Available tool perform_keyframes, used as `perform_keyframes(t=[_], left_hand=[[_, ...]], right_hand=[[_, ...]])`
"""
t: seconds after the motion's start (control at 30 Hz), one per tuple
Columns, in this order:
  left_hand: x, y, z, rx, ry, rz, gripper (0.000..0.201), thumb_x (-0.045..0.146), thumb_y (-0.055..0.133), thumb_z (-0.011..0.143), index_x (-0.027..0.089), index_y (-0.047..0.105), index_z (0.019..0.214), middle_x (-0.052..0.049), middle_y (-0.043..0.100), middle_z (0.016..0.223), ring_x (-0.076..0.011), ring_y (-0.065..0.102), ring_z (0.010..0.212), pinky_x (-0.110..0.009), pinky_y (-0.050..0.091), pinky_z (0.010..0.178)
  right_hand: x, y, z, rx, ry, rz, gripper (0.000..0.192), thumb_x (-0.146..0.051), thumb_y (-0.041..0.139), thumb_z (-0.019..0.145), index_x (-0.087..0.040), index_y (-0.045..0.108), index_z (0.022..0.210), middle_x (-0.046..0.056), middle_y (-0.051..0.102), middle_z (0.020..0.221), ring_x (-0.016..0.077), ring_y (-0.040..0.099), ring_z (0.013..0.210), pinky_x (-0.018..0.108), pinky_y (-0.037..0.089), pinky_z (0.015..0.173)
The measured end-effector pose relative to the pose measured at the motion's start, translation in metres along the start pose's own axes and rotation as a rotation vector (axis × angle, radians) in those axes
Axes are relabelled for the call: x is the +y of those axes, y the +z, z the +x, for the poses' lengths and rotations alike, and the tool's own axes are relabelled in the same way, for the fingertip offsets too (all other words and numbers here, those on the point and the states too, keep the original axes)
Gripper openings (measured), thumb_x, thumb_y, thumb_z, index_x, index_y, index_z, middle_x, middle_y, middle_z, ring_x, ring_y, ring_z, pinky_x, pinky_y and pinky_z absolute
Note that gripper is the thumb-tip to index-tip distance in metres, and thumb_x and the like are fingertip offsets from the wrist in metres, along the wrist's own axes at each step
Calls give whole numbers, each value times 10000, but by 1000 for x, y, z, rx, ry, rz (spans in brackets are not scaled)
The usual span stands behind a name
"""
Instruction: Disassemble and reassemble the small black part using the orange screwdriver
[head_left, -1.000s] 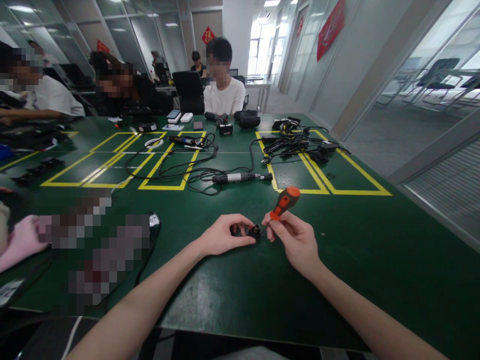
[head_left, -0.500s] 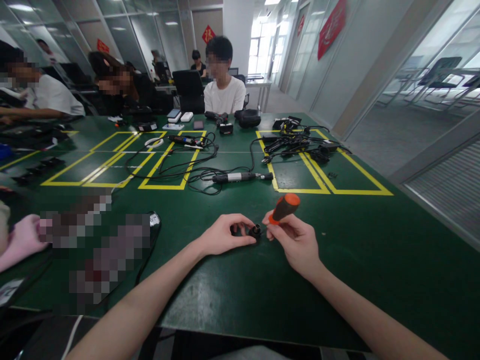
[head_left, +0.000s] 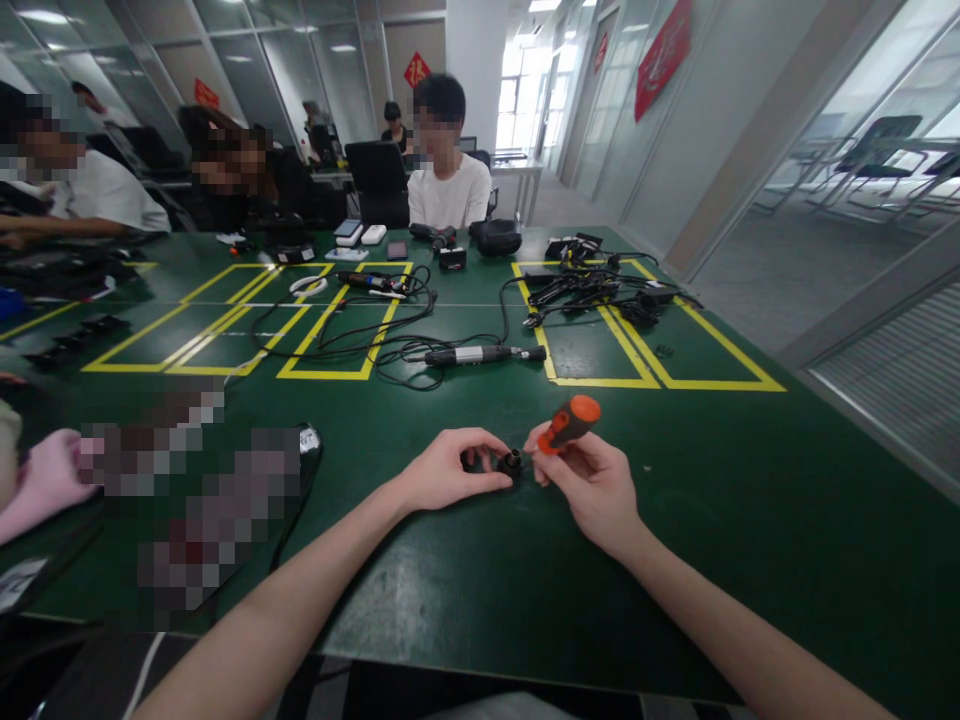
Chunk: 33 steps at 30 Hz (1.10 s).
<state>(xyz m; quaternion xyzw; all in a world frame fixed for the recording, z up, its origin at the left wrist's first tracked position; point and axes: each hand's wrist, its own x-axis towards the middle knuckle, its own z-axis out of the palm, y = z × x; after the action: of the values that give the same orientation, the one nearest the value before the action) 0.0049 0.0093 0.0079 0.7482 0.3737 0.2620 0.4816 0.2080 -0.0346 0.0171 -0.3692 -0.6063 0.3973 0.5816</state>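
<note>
At the green surface (head_left: 450,580): black part (head_left: 511,463) and screwdriver (head_left: 570,424) held

By the left hand (head_left: 454,470), the small rounded part is pinched; by the right hand (head_left: 598,487), the screwdriver's bulbous handle is gripped at a tilt. Were the pinch loosened, the part might be rolled away and skin jabbed by the tip. Beyond, a cylindrical tool (head_left: 472,355) and tangled cords (head_left: 571,290) are laid.

Screwdriver (head_left: 570,424) just R of part (head_left: 512,462), pwr tool (head_left: 474,355) behind on table (head_left: 427,590), cable pile (head_left: 581,288) back R
</note>
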Motion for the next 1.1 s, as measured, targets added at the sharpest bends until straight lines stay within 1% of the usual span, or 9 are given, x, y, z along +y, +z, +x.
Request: perform_keyframes(t=[0.1, 0.17, 0.27, 0.4, 0.6, 0.73, 0.9, 1.0, 1.1], left_hand=[[-1, 0, 0, 1, 12, -8, 341, 348, 825, 794, 148, 765, 1063, -13, 717, 860, -122, 595, 739, -252, 433, 711], [-2, 0, 0, -2, 18, -11, 347, 353, 824, 795, 144, 763, 1066, -13, 709, 856, -123, 593, 743, -251, 434, 710], [-2, -1, 1, -9, 10, -4, 340, 351, 823, 794, 146, 759, 1058, -10, 704, 858, -119, 581, 737, -246, 431, 699], [-2, -1, 1, -16, 24, 5, 344, 344, 834, 780, 150, 757, 1053, -8, 706, 858, -120, 583, 745, -245, 428, 700], [-5, 0, 1, -9, 34, -7, 366, 333, 853, 768, 157, 758, 1074, 0, 705, 840, -121, 586, 737, -254, 425, 715], [-7, 0, 1, -12, 35, 0, 359, 346, 839, 787, 160, 755, 1082, -10, 712, 867, -126, 592, 747, -258, 436, 729], [-8, 0, 1, -18, 33, 15, 376, 356, 803, 817, 156, 759, 1132, -31, 718, 922, -134, 592, 772, -258, 451, 739], [-7, 1, 1, -26, 19, 14, 372, 335, 753, 865, 161, 758, 1193, -43, 734, 974, -137, 592, 793, -262, 453, 763], [-6, 1, 0, -35, -25, 11, 392, 318, 724, 890, 162, 748, 1249, -31, 733, 929, -134, 569, 781, -257, 446, 763]], right_hand=[[-1, -1, 1, -38, -5, -10, 351, -490, 702, 946, -196, 684, 755, 20, 643, 704, 128, 579, 546, 272, 515, 526], [0, -1, 1, -50, 7, 8, 365, -507, 662, 972, -196, 697, 784, 16, 642, 678, 130, 586, 543, 271, 515, 529], [2, 2, -1, -16, 18, 52, 322, -520, 709, 937, -204, 705, 874, 16, 680, 709, 130, 601, 546, 267, 529, 529], [3, 3, -1, 38, 27, 58, 295, -484, 766, 898, -211, 679, 830, 9, 684, 708, 122, 593, 532, 257, 530, 519], [1, 0, 2, -16, 26, 11, 362, -524, 702, 938, -193, 745, 798, 32, 670, 711, 133, 604, 547, 272, 520, 515], [2, 1, 3, -17, 65, 68, 373, -564, 684, 941, -196, 722, 895, 38, 714, 727, 140, 621, 547, 283, 549, 524], [4, 2, 3, 1, 61, 77, 348, -527, 736, 913, -213, 624, 811, 19, 719, 712, 127, 602, 530, 271, 551, 519], [3, 0, 4, -24, 47, 37, 360, -538, 716, 926, -206, 663, 797, 18, 685, 681, 133, 593, 529, 282, 544, 520], [2, -1, 4, -40, 52, 41, 378, -552, 673, 952, -198, 695, 821, 30, 680, 693, 142, 601, 532, 300, 551, 523]])
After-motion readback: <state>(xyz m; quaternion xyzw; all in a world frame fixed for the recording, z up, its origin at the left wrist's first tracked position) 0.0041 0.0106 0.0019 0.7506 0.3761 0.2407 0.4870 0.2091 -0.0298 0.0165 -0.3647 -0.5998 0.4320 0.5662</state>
